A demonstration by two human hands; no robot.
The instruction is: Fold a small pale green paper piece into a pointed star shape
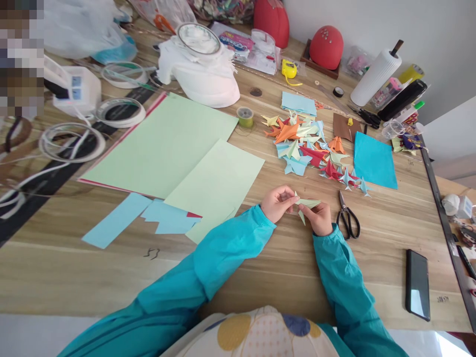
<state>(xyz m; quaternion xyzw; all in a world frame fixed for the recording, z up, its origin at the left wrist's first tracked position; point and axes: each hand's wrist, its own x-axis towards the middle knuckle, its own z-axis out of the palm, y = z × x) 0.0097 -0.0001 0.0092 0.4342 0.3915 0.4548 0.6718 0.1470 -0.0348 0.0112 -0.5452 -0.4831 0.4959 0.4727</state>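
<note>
1. I have two bare hands in my head view, the left hand (277,204) and the right hand (320,218), both with fingertips closed on one folded pale green paper (310,203); it sits between them.
2. Just right of the grip, I count one pair of scissors (348,220) on the table (282,277), handles toward me.
3. Beyond the grip lies one pile of folded paper figures (288,132) in orange, red, yellow, pale green and light blue; they overlap too much for me to count.
4. Past that pile, I see one light blue stack (298,103); to the grip's far right, one turquoise bundle (375,161).
5. Left of the grip, I count two large pale green sheets (219,181), overlapping, and one long light blue strip (116,219).
6. Beyond and left of the grip stands one thread spool (245,117).
7. Nearer me, well right of the grip, lies one phone (417,285).
8. Farthest beyond it, I count two red domes (326,48).
</note>
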